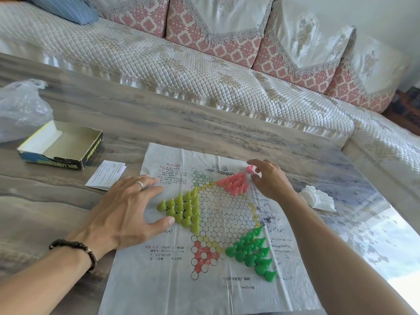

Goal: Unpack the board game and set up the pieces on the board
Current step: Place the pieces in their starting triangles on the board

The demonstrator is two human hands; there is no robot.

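Note:
A thin plastic Chinese-checkers sheet (172, 289) lies flat on the table. Yellow-green pegs (184, 209) fill its left triangle, pink pegs (235, 183) fill the far triangle, and dark green pegs (253, 252) fill the near right one. My left hand (127, 210) rests flat on the sheet's left edge, fingers spread, beside the yellow-green pegs. My right hand (270, 178) hovers at the far tip of the pink triangle, its fingertips right beside the outermost pink peg (250, 168). I cannot tell whether they pinch it.
The empty game box (60, 145) sits open at the left, with a clear plastic bag (21, 108) behind it and a folded leaflet (106, 175) beside the sheet. A crumpled white wrapper (318, 197) lies to the right. A quilted sofa (181, 71) runs along the table's far side.

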